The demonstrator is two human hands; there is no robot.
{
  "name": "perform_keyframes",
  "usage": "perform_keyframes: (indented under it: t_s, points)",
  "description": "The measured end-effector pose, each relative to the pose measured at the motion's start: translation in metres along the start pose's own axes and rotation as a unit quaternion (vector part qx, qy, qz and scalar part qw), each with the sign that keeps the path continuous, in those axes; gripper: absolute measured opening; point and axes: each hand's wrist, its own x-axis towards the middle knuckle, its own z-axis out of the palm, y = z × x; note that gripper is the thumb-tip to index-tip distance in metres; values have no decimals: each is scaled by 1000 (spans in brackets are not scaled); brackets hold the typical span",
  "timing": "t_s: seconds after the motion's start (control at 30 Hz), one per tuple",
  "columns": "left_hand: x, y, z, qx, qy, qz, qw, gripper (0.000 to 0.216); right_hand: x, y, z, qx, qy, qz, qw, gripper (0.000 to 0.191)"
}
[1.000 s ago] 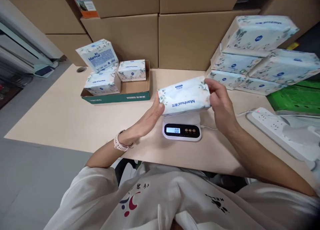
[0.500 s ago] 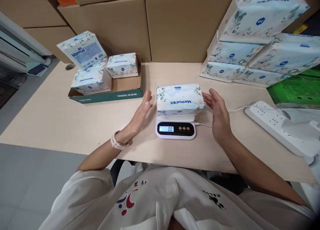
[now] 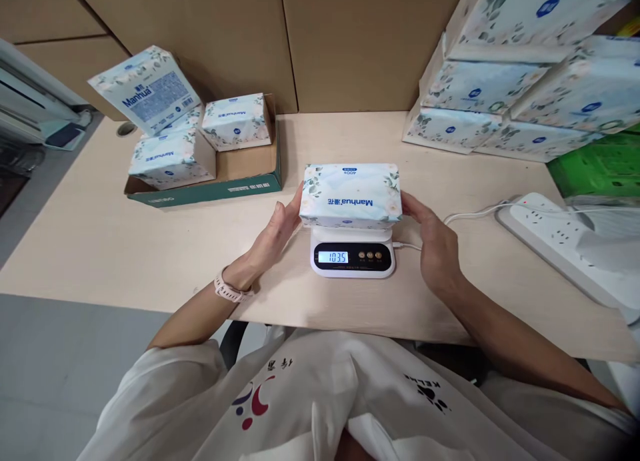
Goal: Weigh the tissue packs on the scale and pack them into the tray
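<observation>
A tissue pack (image 3: 350,194), white and pale blue with "Manhua" printed on it, lies on a small white digital scale (image 3: 353,257) whose display reads 103.5. My left hand (image 3: 273,237), a pink watch on its wrist, presses its fingers against the pack's left end. My right hand (image 3: 433,244) presses against the right end. The pack is held between both hands.
A shallow green-edged cardboard tray (image 3: 205,191) at the back left holds three more tissue packs (image 3: 170,157). At the back right stands a stack of packs (image 3: 510,81). A white power strip (image 3: 555,237) lies at the right, a green crate (image 3: 600,167) behind it. Cardboard boxes (image 3: 365,41) line the back of the table (image 3: 100,234).
The pack was set down on the scale and both hands let go and drew apart. Now both hands are back on its ends, and the display went from 0.0 to 103.5.
</observation>
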Motion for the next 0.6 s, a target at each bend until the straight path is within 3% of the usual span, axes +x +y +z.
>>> perform_keyframes:
  t_s: [0.23,0.47,0.6]
  points:
    - [-5,-4,7,-10,0,14,1000,96,12,8,-7,29,123,-65,990,48]
    - [-10,-12,10,16,-35,15,999,94,8,6,-2,14,91,-17,996,49]
    - [-12,-7,10,37,-21,-1,999,96,6,5,-1,19,87,-14,996,50]
